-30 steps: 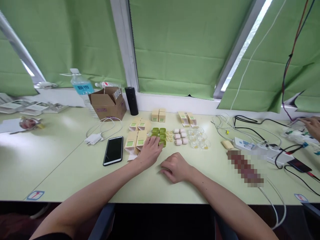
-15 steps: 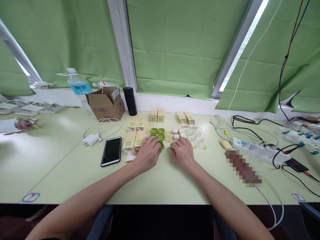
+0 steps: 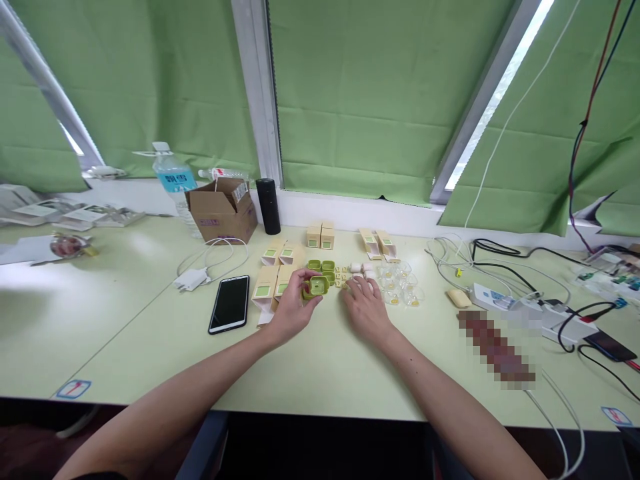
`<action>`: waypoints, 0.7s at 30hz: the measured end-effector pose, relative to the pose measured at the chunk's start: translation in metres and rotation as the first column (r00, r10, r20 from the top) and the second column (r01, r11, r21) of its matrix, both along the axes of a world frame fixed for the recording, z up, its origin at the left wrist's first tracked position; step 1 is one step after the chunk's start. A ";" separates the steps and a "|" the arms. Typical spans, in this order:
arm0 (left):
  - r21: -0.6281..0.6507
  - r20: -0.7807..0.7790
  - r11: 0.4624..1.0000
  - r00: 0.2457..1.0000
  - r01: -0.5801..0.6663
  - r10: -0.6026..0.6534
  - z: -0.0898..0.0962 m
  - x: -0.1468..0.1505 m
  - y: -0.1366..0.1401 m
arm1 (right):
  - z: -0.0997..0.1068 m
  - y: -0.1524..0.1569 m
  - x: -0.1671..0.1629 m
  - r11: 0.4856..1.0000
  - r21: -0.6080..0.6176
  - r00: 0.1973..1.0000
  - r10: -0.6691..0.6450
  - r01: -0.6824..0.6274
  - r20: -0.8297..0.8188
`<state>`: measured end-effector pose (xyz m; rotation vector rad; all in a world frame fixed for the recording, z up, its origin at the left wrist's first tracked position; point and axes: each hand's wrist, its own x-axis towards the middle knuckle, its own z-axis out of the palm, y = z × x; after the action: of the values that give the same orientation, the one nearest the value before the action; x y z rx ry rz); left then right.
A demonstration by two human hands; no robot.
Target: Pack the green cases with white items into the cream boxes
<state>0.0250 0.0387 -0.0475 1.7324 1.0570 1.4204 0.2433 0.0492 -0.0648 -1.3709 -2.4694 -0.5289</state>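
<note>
My left hand [image 3: 294, 303] grips a small green square tub [image 3: 319, 287] between thumb and fingers, its hollow side tilted toward me. Just behind it sit more green tubs [image 3: 327, 265] in a cluster. My right hand [image 3: 367, 307] lies palm down with its fingers bent and slightly apart, over the front of a group of small white cylinders [image 3: 367, 267]; its fingertips hide some of them. Between the hands are several tiny yellow pieces [image 3: 341, 275]. Clear domed cups [image 3: 401, 283] with yellow bits stand right of my right hand. Folded beige cartons [image 3: 265, 283] lie beside my left hand.
A black-screened phone [image 3: 229, 305] and a white charger [image 3: 193, 279] lie to the left. Behind them stand a cardboard box [image 3: 225, 217], a black cylinder [image 3: 269, 207] and a water bottle [image 3: 175, 180]. Power strips [image 3: 490, 297] with tangled cables cover the right side.
My left hand has lifted and turned a green tub so that its inside shows. My right hand's fingers have reached forward over the white cylinders. The view has shifted slightly.
</note>
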 end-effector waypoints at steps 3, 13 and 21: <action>-0.075 0.242 0.989 0.965 0.125 -0.104 0.001 0.002 0.005 | -0.002 0.001 -0.002 1.000 0.000 1.000 0.002 -0.002 0.007; -0.223 0.494 0.876 0.824 0.428 -0.276 0.008 -0.005 0.006 | 0.002 -0.001 -0.003 1.000 -0.022 1.000 0.018 -0.018 0.005; -0.261 0.573 0.785 0.744 0.562 -0.343 0.013 -0.007 0.003 | -0.001 0.002 -0.004 1.000 0.000 1.000 0.019 -0.019 0.012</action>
<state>0.0178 0.0418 -0.0348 1.1074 0.5267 1.1131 0.2392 0.0512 -0.0658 -1.3467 -2.4890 -0.5346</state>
